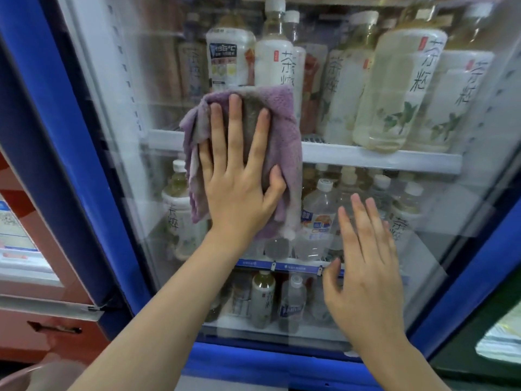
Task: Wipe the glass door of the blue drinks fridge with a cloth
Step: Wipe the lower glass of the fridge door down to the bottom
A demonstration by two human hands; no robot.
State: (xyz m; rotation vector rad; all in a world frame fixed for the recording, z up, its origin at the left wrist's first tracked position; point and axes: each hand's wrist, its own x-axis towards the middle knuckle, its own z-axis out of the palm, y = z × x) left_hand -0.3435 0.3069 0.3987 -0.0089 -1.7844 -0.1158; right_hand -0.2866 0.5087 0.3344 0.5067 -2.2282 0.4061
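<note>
left hand flat against the glass door, fingers straight and a little spread, thumb out to the side, pressing a purple cloth onto the pane at about the height of the upper white shelf. cloth bunched and folded, spilling out past the palm on both sides and hanging below the wrist. right hand lower and to the right, fingers straight and loosely apart, holding nothing; whether touching the glass or just off it, cannot tell. blue fridge frame running down the left side, along the bottom and up the right edge of the door.

behind the glass, shelves packed with drinks. upper shelf: tall pale tea bottles with white caps, green leaf prints and black brush-style chinese characters reading 茶 above a second character. beside them a squat bottle with a dark label showing "135°c" or similar, too blurred to be sure. middle shelf: clear water bottles with a blue and orange label, writing unreadable, plus more tea bottles at either side. blue price strip along that shelf's front edge, print too small to read. bottom shelf: more small bottles, labels blurred.

to the left, a red cabinet with a dark handle.
</note>
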